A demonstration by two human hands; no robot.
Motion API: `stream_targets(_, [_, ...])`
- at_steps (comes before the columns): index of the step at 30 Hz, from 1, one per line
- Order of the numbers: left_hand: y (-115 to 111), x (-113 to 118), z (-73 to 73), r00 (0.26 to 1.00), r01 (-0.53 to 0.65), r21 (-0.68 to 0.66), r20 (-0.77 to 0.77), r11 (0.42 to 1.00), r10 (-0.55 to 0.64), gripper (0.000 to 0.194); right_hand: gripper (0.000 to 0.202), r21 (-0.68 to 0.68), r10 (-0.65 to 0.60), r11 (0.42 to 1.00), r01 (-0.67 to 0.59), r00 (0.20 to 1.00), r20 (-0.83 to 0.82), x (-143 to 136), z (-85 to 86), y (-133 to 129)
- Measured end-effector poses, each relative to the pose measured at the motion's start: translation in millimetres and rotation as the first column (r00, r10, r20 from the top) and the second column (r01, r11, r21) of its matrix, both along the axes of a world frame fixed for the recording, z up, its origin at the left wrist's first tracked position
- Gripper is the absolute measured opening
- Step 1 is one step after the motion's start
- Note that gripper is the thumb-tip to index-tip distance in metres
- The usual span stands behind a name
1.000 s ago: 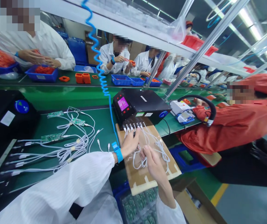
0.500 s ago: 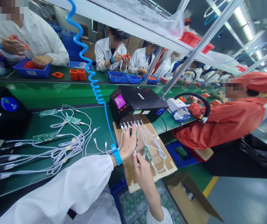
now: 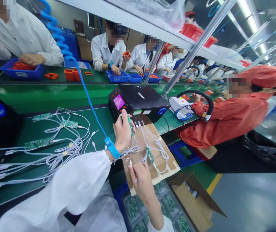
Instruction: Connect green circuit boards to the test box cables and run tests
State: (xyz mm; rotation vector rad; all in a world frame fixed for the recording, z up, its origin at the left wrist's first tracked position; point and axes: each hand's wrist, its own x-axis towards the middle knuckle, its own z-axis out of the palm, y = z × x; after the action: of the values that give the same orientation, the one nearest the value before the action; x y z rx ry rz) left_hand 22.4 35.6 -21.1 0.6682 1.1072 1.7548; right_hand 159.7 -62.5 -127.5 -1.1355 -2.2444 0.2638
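My left hand (image 3: 124, 131), with a blue strap at the wrist, holds a green circuit board (image 3: 129, 125) in front of the black box with a pink screen (image 3: 119, 101). Below and to the right, my right hand (image 3: 141, 178) is closed on a white cable plug (image 3: 131, 163), apart from that board. Another circuit board (image 3: 150, 155) with white cables lies on the cardboard (image 3: 163, 167) beside my hands. Several boards, such as one at the left (image 3: 38, 143), rest on the green bench among coiled white cables (image 3: 68, 154).
A blue coiled cord (image 3: 87, 91) runs down to my wrist strap. Trays of boards (image 3: 169, 201) and an open carton (image 3: 193, 199) are below. A person in red (image 3: 236, 119) works at the right; people in white sit across, near blue bins (image 3: 117, 76).
My left hand has lifted the board up and left, away from my right hand. The white plug in my right hand is now apart from the board. The whole view has shifted slightly.
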Motion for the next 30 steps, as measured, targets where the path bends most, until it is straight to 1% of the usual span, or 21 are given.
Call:
stream_targets(2, [-3.1, -3.4, 2.5, 0.986, 0.147, -0.003, -0.077, 0.989, -0.147, 0.061, 0.027, -0.094, -0.005, 0.996, 0.009, 0.999, 0.043, 4.4, -4.5, -1.2])
stream_targets(3, [-6.1, -2.7, 1.6, 0.97, 0.222, -0.029, -0.094, 0.975, -0.224, 0.06, 0.026, -0.167, 0.027, 0.986, -0.019, 0.998, 0.048, 8.5, -1.9, -1.4])
stream_targets(4, [-9.4, -0.8, -0.4, 0.951, 0.286, -0.068, -0.099, 0.956, -0.291, 0.058, 0.034, -0.246, 0.091, 0.966, -0.079, 0.995, 0.036, 14.1, 4.1, -1.1])
stream_targets(6, [-14.4, 5.0, -5.4, 0.912, 0.387, -0.138, -0.091, 0.912, -0.4, 0.054, 0.068, -0.376, 0.271, 0.887, -0.267, 0.961, -0.043, 29.5, 23.9, 2.4])
stream_targets(7, [-15.6, 8.1, -7.6, 0.889, 0.431, -0.163, -0.088, 0.887, -0.449, 0.051, 0.079, -0.407, 0.343, 0.843, -0.352, 0.934, -0.099, 38.7, 35.1, 6.4])
stream_targets(8, [-15.8, 11.0, -9.4, 0.866, 0.471, -0.185, -0.09, 0.862, -0.492, 0.048, 0.084, -0.412, 0.378, 0.817, -0.403, 0.914, -0.144, 47.9, 45.0, 12.7])
stream_targets(9, [-15.2, 13.5, -10.6, 0.842, 0.504, -0.211, -0.095, 0.837, -0.531, 0.044, 0.081, -0.392, 0.351, 0.833, -0.39, 0.921, -0.171, 56.5, 52.2, 21.3])
stream_targets(10, [-13.9, 15.5, -11.6, 0.82, 0.529, -0.24, -0.102, 0.814, -0.563, 0.042, 0.069, -0.353, 0.268, 0.881, -0.314, 0.948, -0.174, 64.0, 55.9, 32.2])
stream_targets(11, [-12.1, 17.2, -12.7, 0.803, 0.542, -0.269, -0.111, 0.796, -0.585, 0.041, 0.054, -0.299, 0.135, 0.938, -0.176, 0.979, -0.155, 70.0, 55.7, 45.0])
stream_targets(12, [-10.2, 18.5, -13.9, 0.788, 0.551, -0.3, -0.122, 0.779, -0.604, 0.04, 0.042, -0.234, -0.008, 0.972, -0.019, 0.993, -0.117, 74.7, 52.2, 58.7])
stream_targets(13, [-8.3, 19.5, -15.7, 0.771, 0.558, -0.329, -0.136, 0.762, -0.622, 0.041, 0.036, -0.182, -0.106, 0.979, 0.094, 0.993, -0.06, 78.1, 46.4, 72.6])
stream_targets(14, [-6.5, 20.3, -17.9, 0.751, 0.563, -0.352, -0.159, 0.747, -0.641, 0.042, 0.032, -0.165, -0.141, 0.976, 0.141, 0.99, 0.01, 80.8, 39.5, 85.6])
stream_targets(15, [-5.0, 20.8, -20.4, 0.725, 0.567, -0.373, -0.196, 0.734, -0.66, 0.043, 0.031, -0.189, -0.129, 0.972, 0.142, 0.989, 0.076, 83.0, 33.2, 96.9])
stream_targets(17, [-2.5, 21.4, -25.1, 0.662, 0.564, -0.407, -0.297, 0.719, -0.688, 0.046, 0.035, -0.303, -0.039, 0.95, 0.079, 0.99, 0.138, 87.6, 25.9, 112.4])
stream_targets(18, [-1.6, 21.8, -26.8, 0.637, 0.555, -0.415, -0.345, 0.721, -0.689, 0.047, 0.037, -0.365, 0.005, 0.93, 0.039, 0.993, 0.118, 90.3, 26.0, 116.5])
stream_targets(19, [-0.9, 22.4, -27.7, 0.617, 0.545, -0.42, -0.384, 0.725, -0.686, 0.047, 0.039, -0.417, 0.036, 0.909, -0.004, 0.997, 0.068, 93.3, 28.4, 118.7])
stream_targets(21, [0.1, 25.0, -27.4, 0.593, 0.526, -0.434, -0.429, 0.731, -0.681, 0.044, 0.042, -0.493, 0.064, 0.864, -0.1, 0.994, -0.089, 99.4, 37.6, 119.4])
stream_targets(23, [0.5, 29.6, -25.5, 0.567, 0.52, -0.453, -0.451, 0.724, -0.689, 0.04, 0.042, -0.551, 0.052, 0.81, -0.201, 0.96, -0.274, 103.7, 48.0, 118.7])
stream_targets(26, [0.4, 38.4, -23.6, 0.529, 0.551, -0.436, -0.477, 0.712, -0.702, 0.037, 0.042, -0.584, 0.03, 0.731, -0.352, 0.872, -0.488, 104.1, 55.7, 119.0])
stream_targets(28, [0.1, 43.9, -25.1, 0.528, 0.609, -0.358, -0.482, 0.707, -0.699, 0.039, 0.043, -0.565, 0.023, 0.709, -0.421, 0.815, -0.578, 100.6, 54.5, 119.3])
stream_targets(30, [0.2, 47.7, -28.7, 0.55, 0.663, -0.26, -0.467, 0.702, -0.692, 0.043, 0.043, -0.549, -0.019, 0.709, -0.442, 0.767, -0.642, 95.0, 51.0, 118.7])
